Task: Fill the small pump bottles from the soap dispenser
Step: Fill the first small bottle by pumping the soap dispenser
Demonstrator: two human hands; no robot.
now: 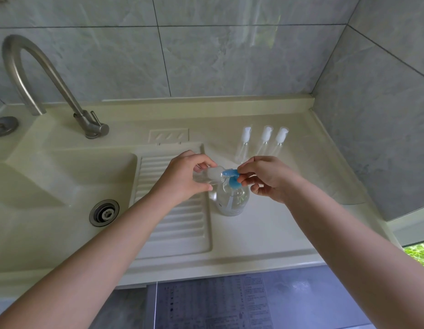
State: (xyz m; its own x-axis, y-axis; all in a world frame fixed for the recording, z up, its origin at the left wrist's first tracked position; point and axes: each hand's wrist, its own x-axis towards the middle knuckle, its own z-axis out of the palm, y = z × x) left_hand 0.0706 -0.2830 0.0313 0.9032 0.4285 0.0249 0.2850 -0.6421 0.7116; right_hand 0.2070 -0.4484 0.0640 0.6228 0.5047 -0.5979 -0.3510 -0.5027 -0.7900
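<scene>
The left hand [182,176] was curled round a small clear plastic pump bottle [207,178], holding it tipped on its side with its frosted white cap end toward the blue spout; the right hand [269,178] pinched the blue plastic pump head [230,173] of the large clear soap dispenser [232,198] between thumb and fingertips. The dispenser stood upright on the pale cream desk [265,233], just right of the ribbed drainboard [175,210]. Three more small clear pump bottles with white tops [265,141] lay side by side near the back wall, well apart from the hands.

The small bottle appeared to be capped, though the meeting point with the spout was too small to read with certainty. If so, the top would have to come off before any soap could pass. To do the step well, the bottle's open neck should sit directly under the spout tip, touching or just beneath it, and closer to upright than it was here, or soap would run down the outside. The right hand would do better pressing from above than pinching from the side, with slow, short strokes. The dispenser had no bracing hand, so a hard push might tip it.
</scene>
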